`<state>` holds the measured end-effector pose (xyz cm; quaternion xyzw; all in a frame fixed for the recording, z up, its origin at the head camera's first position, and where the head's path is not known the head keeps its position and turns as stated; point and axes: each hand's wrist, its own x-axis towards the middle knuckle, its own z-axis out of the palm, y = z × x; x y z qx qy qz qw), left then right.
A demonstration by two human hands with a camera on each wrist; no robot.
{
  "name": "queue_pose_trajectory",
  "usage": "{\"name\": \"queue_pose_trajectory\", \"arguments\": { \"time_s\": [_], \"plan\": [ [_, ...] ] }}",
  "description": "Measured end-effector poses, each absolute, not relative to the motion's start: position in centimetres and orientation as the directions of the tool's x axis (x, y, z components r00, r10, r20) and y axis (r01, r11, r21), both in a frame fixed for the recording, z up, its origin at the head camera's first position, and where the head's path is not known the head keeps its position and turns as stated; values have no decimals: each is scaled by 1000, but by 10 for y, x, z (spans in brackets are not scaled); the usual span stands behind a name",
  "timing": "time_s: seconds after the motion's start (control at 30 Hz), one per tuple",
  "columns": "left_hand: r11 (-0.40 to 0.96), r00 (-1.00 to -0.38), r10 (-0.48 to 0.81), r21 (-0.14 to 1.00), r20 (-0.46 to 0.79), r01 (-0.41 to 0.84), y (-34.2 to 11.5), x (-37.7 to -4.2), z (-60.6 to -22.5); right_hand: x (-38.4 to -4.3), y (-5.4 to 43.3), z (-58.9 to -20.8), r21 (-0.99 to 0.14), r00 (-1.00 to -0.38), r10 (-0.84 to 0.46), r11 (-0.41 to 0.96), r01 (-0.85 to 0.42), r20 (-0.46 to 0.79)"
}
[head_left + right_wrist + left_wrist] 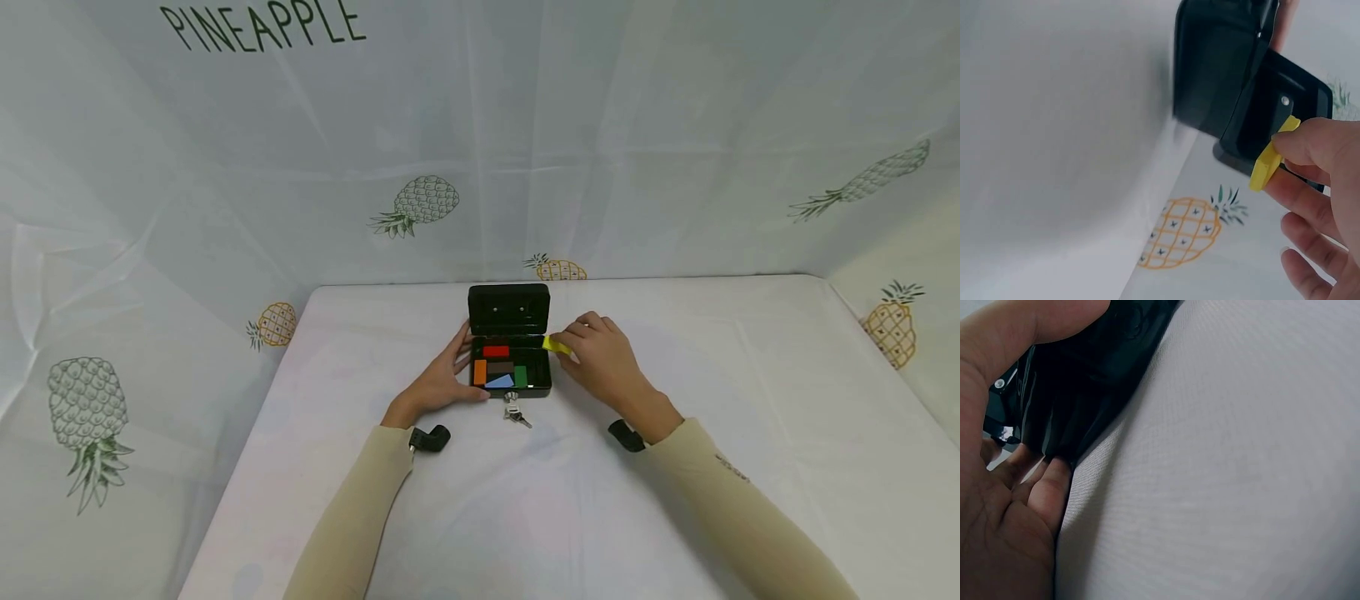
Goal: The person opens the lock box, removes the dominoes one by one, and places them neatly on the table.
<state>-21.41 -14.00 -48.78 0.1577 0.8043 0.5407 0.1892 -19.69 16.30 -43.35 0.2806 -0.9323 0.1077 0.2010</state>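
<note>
Hands: yellow block (1265,166) is pinched between thumb and fingers of the right hand (600,358), at the right rim of the open black box (538,392); the left hand (435,385) is unclenched, its fingers laid against the box's left side and its thumb along the front. Lid (510,307) is raised at the back. Inside are noted red (496,352), orange (480,372), brown (500,367), green (521,377) and blue (500,382) blocks; keys (519,417) are seen on the surface (525,517) by the box's front.

Step in hand, as judged: the yellow block is being transferred at the box while the box is braced; whether inward or outward cannot be told from the still. For the next move, a firm pinch, clearance of the rim and a steady box are judged to be needed.

Poorly resolved: contact between yellow block and rim. Right palm is cut off in the right wrist view, where the coloured blocks inside are hidden; left thumb tip is cropped in the left wrist view
</note>
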Motion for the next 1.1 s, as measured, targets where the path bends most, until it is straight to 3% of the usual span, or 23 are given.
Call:
{"name": "queue_pose_trajectory", "arguments": {
  "time_s": [0.37,1.1],
  "plan": [
    [358,-879,460,932,-127,53,-141,-213,-486,-199,191,-442,-125,-812,-430,850,-511,394],
    [369,-881,456,927,-125,60,-140,-213,-489,-220,233,-459,-126,-841,-430,863,-489,327]
  ]
}}
